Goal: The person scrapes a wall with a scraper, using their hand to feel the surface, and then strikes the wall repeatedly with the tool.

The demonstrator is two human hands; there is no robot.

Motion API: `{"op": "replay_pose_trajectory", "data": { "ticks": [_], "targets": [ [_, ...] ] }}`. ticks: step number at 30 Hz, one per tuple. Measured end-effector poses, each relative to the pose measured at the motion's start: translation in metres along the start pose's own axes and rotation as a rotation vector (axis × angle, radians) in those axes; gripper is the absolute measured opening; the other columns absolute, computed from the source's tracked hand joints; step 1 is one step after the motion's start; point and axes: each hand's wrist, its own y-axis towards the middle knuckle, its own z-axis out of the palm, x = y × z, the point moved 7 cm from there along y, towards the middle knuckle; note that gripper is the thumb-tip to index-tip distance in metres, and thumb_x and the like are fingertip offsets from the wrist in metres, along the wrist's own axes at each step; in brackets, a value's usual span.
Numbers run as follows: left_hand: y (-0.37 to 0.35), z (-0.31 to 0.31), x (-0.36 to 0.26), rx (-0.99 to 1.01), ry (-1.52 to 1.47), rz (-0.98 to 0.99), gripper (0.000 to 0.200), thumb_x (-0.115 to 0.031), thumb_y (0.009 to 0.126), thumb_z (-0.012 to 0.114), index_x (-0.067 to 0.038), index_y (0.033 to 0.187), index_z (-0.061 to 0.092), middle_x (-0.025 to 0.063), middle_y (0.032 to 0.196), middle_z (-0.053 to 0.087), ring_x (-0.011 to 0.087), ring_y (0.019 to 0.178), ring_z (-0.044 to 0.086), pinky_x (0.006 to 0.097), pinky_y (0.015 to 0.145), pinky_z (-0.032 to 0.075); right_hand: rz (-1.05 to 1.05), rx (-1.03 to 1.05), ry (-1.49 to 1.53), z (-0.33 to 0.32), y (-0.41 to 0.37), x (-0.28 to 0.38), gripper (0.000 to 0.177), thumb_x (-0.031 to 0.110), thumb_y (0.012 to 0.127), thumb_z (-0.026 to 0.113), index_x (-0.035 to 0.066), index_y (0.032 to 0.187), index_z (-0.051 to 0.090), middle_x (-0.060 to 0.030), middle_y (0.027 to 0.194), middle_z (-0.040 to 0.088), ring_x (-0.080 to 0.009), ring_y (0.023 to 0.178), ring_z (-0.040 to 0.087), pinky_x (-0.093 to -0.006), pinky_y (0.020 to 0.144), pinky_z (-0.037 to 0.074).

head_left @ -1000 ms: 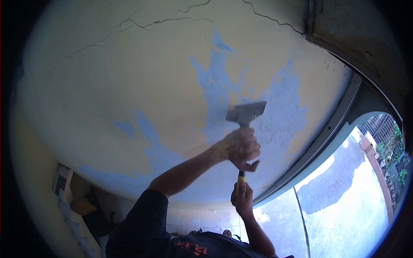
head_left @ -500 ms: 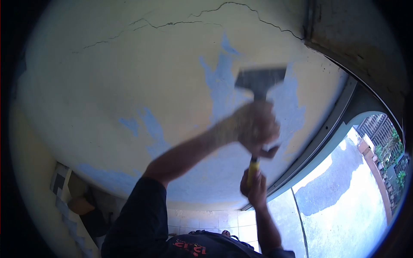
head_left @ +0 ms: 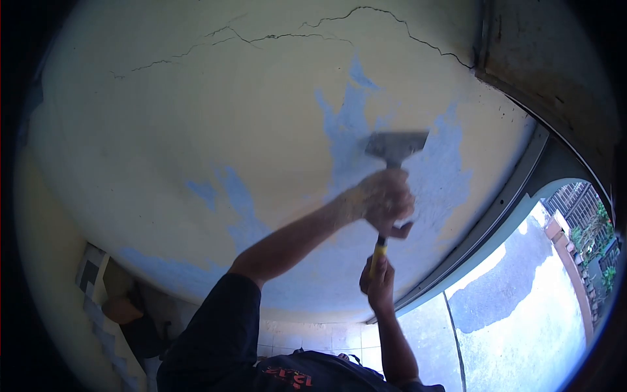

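Well above my grip a thin dark crack wanders sideways; to the right of my grip a grey metal frame curves downward; beyond it, lower right, sunlit pavement, a fence and green plants; below my grip, pale floor tiles; far lower left, a strip of checked tiling.

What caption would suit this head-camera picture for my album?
Left hand above, right hand below, gripping a scraper against a cream wall patched with blue.
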Motion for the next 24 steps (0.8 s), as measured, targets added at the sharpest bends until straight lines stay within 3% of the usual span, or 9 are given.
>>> {"op": "replay_pose_trajectory", "data": {
  "ticks": [5,8,12,16,18,24],
  "targets": [
    [0.052,-0.068,0.052,-0.115,0.143,-0.013,0.029,-0.035,0.066,0.062,-0.017,0.048,0.047,-0.0001,0.048,0.048,0.0212,0.045,0.048,0.0360,0.056,0.040,-0.123,0.019,0.001,0.006,0.044,0.091,0.050,0.052,0.100,0.033,0.009,0.078,0.044,0.0046,0.050,0.038,-0.0036,0.038,0.036,-0.0202,0.035,0.029],
    [0.058,-0.083,0.036,-0.165,0.179,0.023,0.030,-0.035,0.067,0.063,-0.017,0.048,0.046,-0.0001,0.049,0.048,0.0202,0.044,0.049,0.0363,0.056,0.041,-0.176,0.061,-0.012,0.002,0.033,0.102,0.051,0.053,0.100,0.033,0.008,0.080,0.046,0.0047,0.051,0.039,-0.0039,0.038,0.037,-0.0200,0.035,0.029],
    [0.012,-0.048,-0.033,-0.140,0.020,0.089,0.037,-0.040,0.074,0.062,-0.017,0.049,0.046,-0.0007,0.049,0.047,0.0183,0.042,0.045,0.0364,0.051,0.038,-0.082,0.022,-0.043,-0.007,-0.034,0.031,0.056,0.056,0.098,0.035,0.004,0.086,0.050,0.0023,0.056,0.044,-0.0049,0.044,0.041,-0.0205,0.040,0.031],
    [-0.046,0.015,-0.061,0.020,-0.138,-0.022,0.033,-0.036,0.075,0.059,-0.016,0.050,0.050,-0.0011,0.048,0.045,0.0169,0.043,0.044,0.0350,0.051,0.035,0.229,0.026,0.026,0.002,-0.077,-0.037,0.051,0.052,0.100,0.035,0.006,0.080,0.045,0.0023,0.056,0.041,-0.0056,0.046,0.041,-0.0215,0.042,0.032],
    [-0.056,0.021,-0.052,-0.051,-0.198,-0.123,0.031,-0.035,0.072,0.060,-0.016,0.050,0.050,-0.0010,0.047,0.045,0.0175,0.042,0.044,0.0349,0.052,0.035,0.178,0.001,-0.082,0.003,-0.065,-0.048,0.052,0.055,0.099,0.034,0.007,0.081,0.044,0.0025,0.051,0.038,-0.0068,0.037,0.037,-0.0216,0.035,0.029],
    [-0.029,-0.001,-0.010,-0.034,-0.046,-0.022,0.031,-0.037,0.068,0.061,-0.017,0.049,0.045,-0.0006,0.048,0.045,0.0189,0.042,0.044,0.0352,0.052,0.036,0.079,0.022,-0.063,0.010,-0.017,-0.016,0.053,0.055,0.099,0.033,0.007,0.078,0.043,0.0024,0.053,0.040,-0.0058,0.041,0.040,-0.0219,0.038,0.031]
  ]
}}
